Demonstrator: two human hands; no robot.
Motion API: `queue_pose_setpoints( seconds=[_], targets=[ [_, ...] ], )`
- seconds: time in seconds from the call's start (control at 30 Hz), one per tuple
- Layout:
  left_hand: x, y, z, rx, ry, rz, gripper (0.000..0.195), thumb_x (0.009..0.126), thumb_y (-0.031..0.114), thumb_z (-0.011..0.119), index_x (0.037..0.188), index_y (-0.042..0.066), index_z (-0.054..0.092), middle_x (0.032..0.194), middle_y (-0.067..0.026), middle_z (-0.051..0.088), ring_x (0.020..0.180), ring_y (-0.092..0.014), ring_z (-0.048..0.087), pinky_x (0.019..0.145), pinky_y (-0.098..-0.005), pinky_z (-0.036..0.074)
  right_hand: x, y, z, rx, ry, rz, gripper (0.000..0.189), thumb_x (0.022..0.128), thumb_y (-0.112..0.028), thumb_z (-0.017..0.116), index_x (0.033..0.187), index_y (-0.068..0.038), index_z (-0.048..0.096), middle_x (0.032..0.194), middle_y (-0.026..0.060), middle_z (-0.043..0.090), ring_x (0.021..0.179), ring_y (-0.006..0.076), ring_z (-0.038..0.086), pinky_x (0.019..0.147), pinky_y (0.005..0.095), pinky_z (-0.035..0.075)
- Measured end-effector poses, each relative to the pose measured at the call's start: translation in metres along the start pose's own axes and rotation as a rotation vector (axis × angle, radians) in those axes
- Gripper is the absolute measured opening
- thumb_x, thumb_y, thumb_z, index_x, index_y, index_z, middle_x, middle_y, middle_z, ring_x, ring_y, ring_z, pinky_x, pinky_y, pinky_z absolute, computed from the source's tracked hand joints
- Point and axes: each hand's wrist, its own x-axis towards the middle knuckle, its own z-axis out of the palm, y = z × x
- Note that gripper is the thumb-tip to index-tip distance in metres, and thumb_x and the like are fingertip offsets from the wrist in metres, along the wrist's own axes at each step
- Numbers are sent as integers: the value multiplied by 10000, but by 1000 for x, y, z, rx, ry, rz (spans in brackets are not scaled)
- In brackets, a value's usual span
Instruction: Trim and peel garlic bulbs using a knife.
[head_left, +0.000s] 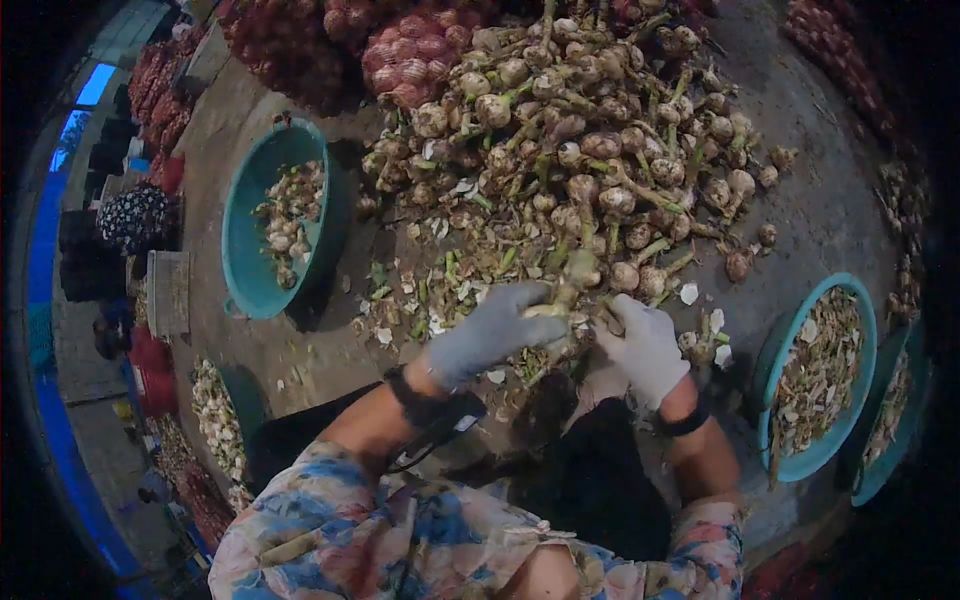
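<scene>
My left hand (495, 330), in a grey glove, closes around the stalk of a garlic plant (574, 281) whose bulb points away from me. Close on its right, my right hand (643, 343), in a pale glove, has its fingers bent at the near edge of the garlic; whether it holds anything cannot be told. Beyond both hands rises a large pile of untrimmed garlic bulbs (600, 142) with soil and stalks on them. Cut stalks and peeled skins (457, 281) litter the ground around my left hand.
A teal basin (236, 225) with garlic bulbs stands at the left. Another teal basin (866, 375) at the right holds stalk and skin scraps, with a further basin (885, 450) beyond it. Red mesh sacks (412, 56) of garlic stand behind the pile. Trimmed garlic (217, 416) lies at the lower left.
</scene>
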Motion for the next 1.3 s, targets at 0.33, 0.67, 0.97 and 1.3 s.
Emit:
queue_pose_setpoints(
  seconds=[0.33,0.67,0.97,1.3],
  targets=[
    [-30,12,-106,1034,527,496,343,694,211,735,987,61,637,917,-142,524,892,-314,522,779,-389,443,-4,25,22,470,269,214,374,811,-320,684,930,25,602,795,199,648,758,357,638,676,379,488],
    [-3,-15,-77,1175,896,787,145,699,207,690,836,162,683,941,-102,578,859,-298,551,676,-392,456,4,-16,32,268,-18,236,425,824,-360,658,1006,20,606,813,235,644,806,400,629,708,436,490],
    [7,-85,-40,1013,514,444,578,754,288,732,1216,8,525,1139,-210,576,1069,-352,545,890,-454,443,-8,24,29,752,144,517,389,835,-280,674,1037,41,586,804,108,653,701,151,600,636,300,486],
    [61,-143,63,502,118,191,598,807,247,658,1317,40,425,1057,-218,628,995,-363,604,837,-410,471,-43,36,56,342,113,354,325,801,-314,693,857,-18,570,707,142,631,641,307,629,583,398,471]
  ],
)
